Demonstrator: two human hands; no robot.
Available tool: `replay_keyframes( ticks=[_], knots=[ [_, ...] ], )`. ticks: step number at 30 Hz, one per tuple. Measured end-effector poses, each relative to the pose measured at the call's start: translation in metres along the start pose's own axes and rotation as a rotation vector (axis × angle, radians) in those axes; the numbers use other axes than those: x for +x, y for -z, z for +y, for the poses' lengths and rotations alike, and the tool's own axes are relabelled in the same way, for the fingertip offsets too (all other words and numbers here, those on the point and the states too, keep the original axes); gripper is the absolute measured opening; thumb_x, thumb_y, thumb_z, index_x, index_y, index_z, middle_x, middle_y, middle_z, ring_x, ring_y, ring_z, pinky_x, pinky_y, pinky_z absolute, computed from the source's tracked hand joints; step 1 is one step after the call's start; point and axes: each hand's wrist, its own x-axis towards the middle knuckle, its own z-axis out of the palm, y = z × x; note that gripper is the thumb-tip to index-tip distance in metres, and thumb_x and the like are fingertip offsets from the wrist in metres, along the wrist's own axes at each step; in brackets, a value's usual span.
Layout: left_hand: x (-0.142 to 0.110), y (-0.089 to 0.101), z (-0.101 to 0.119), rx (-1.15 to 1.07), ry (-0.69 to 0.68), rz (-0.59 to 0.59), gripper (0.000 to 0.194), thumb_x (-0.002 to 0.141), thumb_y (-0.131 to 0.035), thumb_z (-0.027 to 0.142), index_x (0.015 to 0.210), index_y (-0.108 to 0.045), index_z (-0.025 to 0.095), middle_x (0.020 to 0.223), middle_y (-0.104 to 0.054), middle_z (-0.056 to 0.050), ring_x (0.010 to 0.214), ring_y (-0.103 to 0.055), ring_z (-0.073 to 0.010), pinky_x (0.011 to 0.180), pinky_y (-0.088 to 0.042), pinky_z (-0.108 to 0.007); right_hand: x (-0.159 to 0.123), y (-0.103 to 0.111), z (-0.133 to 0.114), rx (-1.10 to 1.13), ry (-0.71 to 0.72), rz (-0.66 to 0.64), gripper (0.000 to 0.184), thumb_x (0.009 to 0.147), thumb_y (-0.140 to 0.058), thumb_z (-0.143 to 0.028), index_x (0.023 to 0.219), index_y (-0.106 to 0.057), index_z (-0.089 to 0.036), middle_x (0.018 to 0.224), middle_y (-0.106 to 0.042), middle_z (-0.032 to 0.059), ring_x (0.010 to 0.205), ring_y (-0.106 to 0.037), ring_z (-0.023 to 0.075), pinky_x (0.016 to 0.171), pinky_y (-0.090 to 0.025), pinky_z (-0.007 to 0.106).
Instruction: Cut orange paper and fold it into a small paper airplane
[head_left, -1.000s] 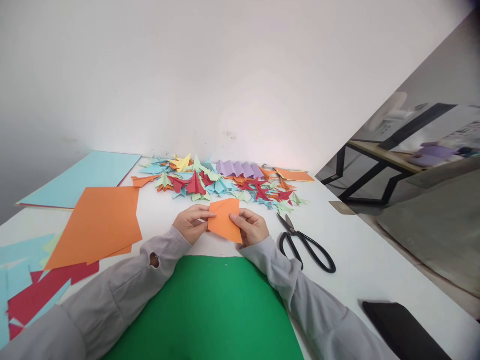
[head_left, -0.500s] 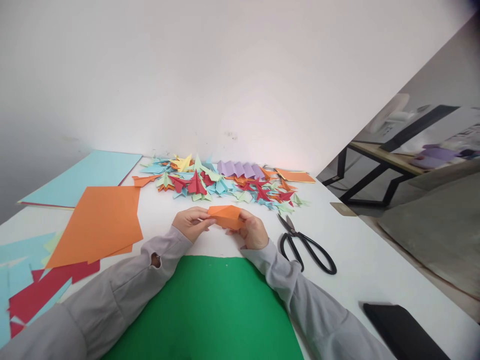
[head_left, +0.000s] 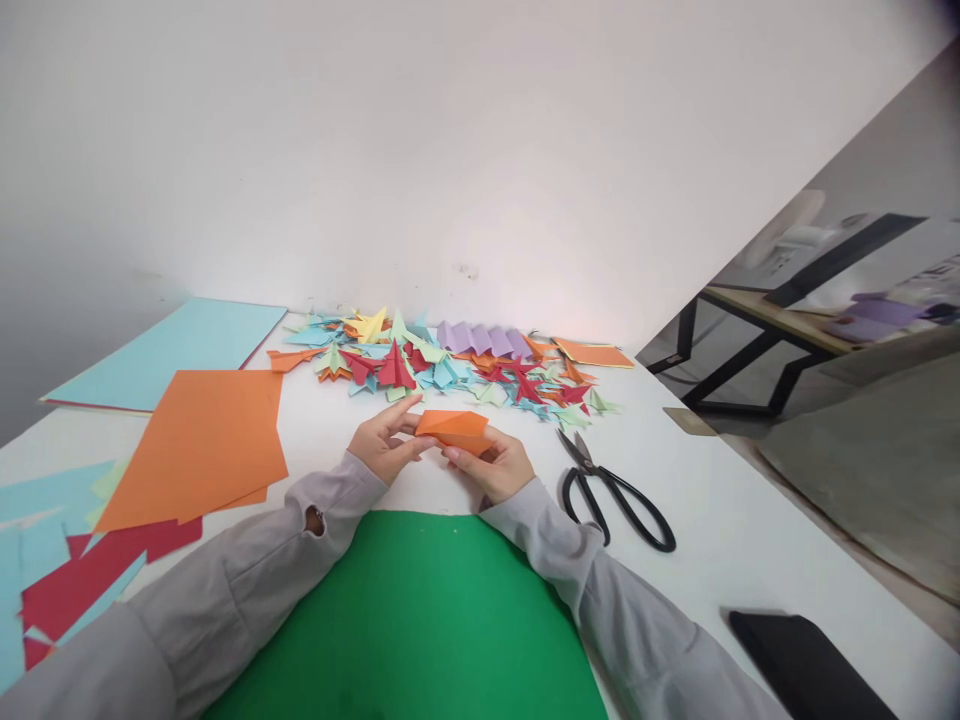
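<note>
A small folded piece of orange paper (head_left: pixel 452 428) is held up between my two hands, above the table just past the green sheet (head_left: pixel 412 620). My left hand (head_left: pixel 385 440) pinches its left end, with the thumb in front and the index finger raised off it. At the right end, my right hand (head_left: pixel 504 462) grips the paper, its thumb along the lower edge. The fingers behind the paper are partly hidden. Behind my hands lies a heap of small folded paper planes (head_left: pixel 395 368) in several colours.
Black-handled scissors (head_left: pixel 600 480) lie partly open to the right. A black flat object (head_left: pixel 806 655) is at the lower right. Orange sheets (head_left: pixel 210 440), a blue sheet (head_left: pixel 180 345) and red scraps (head_left: pixel 90 590) cover the left side. A purple pleated paper (head_left: pixel 484 340) stands by the wall.
My right thumb has moved left along the paper's lower edge. My left index finger has lifted off the paper. The view has shifted slightly.
</note>
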Motion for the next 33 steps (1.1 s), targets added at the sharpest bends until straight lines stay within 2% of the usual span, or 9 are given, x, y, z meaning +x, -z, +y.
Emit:
replay_keyframes(
  ticks=[4, 8, 14, 17, 19, 24, 27, 33],
  knots=[
    [-0.001, -0.004, 0.007, -0.018, 0.085, 0.144, 0.035, 0.056, -0.073, 0.027, 0.089, -0.069, 0.013, 0.072, -0.066, -0.002, 0.049, -0.057, -0.0086, 0.045, -0.054, -0.021, -0.004, -0.004, 0.0, 0.031, 0.006, 0.034, 0.03, 0.056, -0.076, -0.032, 0.083, -0.07, -0.021, 0.084, -0.071, 0.003, 0.071, -0.063, 0.0174, 0.067, -0.05, 0.031],
    [-0.001, -0.006, 0.01, -0.029, 0.098, 0.186, 0.025, 0.056, -0.072, 0.024, 0.078, -0.069, 0.012, 0.058, -0.062, 0.002, 0.04, -0.053, -0.0061, 0.04, -0.051, -0.018, -0.005, -0.005, 0.003, -0.005, -0.025, 0.052, 0.021, 0.056, -0.075, -0.03, 0.074, -0.071, -0.02, 0.071, -0.07, 0.0016, 0.06, -0.061, 0.0154, 0.057, -0.048, 0.028],
    [-0.001, -0.006, 0.009, -0.054, 0.111, 0.188, 0.028, 0.052, -0.075, 0.023, 0.077, -0.069, 0.012, 0.054, -0.063, 0.002, 0.039, -0.053, -0.0069, 0.037, -0.049, -0.018, -0.003, -0.002, 0.003, -0.111, -0.007, 0.084, 0.014, 0.056, -0.075, -0.03, 0.061, -0.068, -0.019, 0.054, -0.064, -0.0002, 0.047, -0.054, 0.0124, 0.048, -0.046, 0.027],
    [-0.001, -0.006, 0.01, -0.037, 0.144, 0.203, 0.025, 0.047, -0.078, 0.023, 0.066, -0.068, 0.011, 0.048, -0.06, 0.002, 0.038, -0.053, -0.0076, 0.037, -0.049, -0.018, -0.003, 0.0, 0.002, -0.161, -0.001, 0.067, 0.016, 0.057, -0.074, -0.031, 0.057, -0.066, -0.018, 0.052, -0.063, -0.0003, 0.047, -0.054, 0.0124, 0.047, -0.045, 0.026],
    [0.0, -0.006, 0.012, -0.041, 0.171, 0.197, 0.022, 0.046, -0.078, 0.024, 0.06, -0.067, 0.011, 0.047, -0.059, 0.002, 0.038, -0.053, -0.0077, 0.037, -0.049, -0.018, -0.002, 0.002, 0.002, -0.186, 0.002, 0.051, 0.017, 0.058, -0.074, -0.031, 0.057, -0.065, -0.017, 0.052, -0.062, -0.0004, 0.048, -0.054, 0.0119, 0.048, -0.044, 0.025],
    [-0.001, -0.006, 0.015, -0.063, 0.203, 0.155, 0.019, 0.05, -0.075, 0.025, 0.062, -0.069, 0.012, 0.057, -0.065, 0.0, 0.037, -0.054, -0.007, 0.036, -0.046, -0.017, -0.001, 0.004, 0.006, -0.231, -0.008, 0.028, 0.019, 0.059, -0.073, -0.034, 0.062, -0.066, -0.016, 0.053, -0.061, -0.0008, 0.049, -0.052, 0.0108, 0.048, -0.041, 0.023],
    [-0.001, -0.004, 0.015, -0.022, 0.198, 0.149, 0.016, 0.051, -0.075, 0.026, 0.059, -0.069, 0.013, 0.053, -0.063, 0.001, 0.037, -0.054, -0.0074, 0.036, -0.045, -0.017, -0.002, 0.003, 0.006, -0.239, -0.013, 0.027, 0.022, 0.058, -0.073, -0.036, 0.06, -0.065, -0.016, 0.054, -0.062, -0.0004, 0.049, -0.051, 0.0112, 0.048, -0.04, 0.024],
    [-0.001, -0.001, 0.014, 0.017, 0.177, 0.102, 0.016, 0.051, -0.076, 0.026, 0.056, -0.068, 0.014, 0.052, -0.063, 0.001, 0.038, -0.053, -0.007, 0.037, -0.045, -0.017, -0.006, -0.001, -0.003, -0.314, -0.004, 0.056, 0.028, 0.058, -0.072, -0.038, 0.073, -0.068, -0.015, 0.063, -0.066, 0.002, 0.056, -0.055, 0.014, 0.051, -0.043, 0.025]
  ],
)
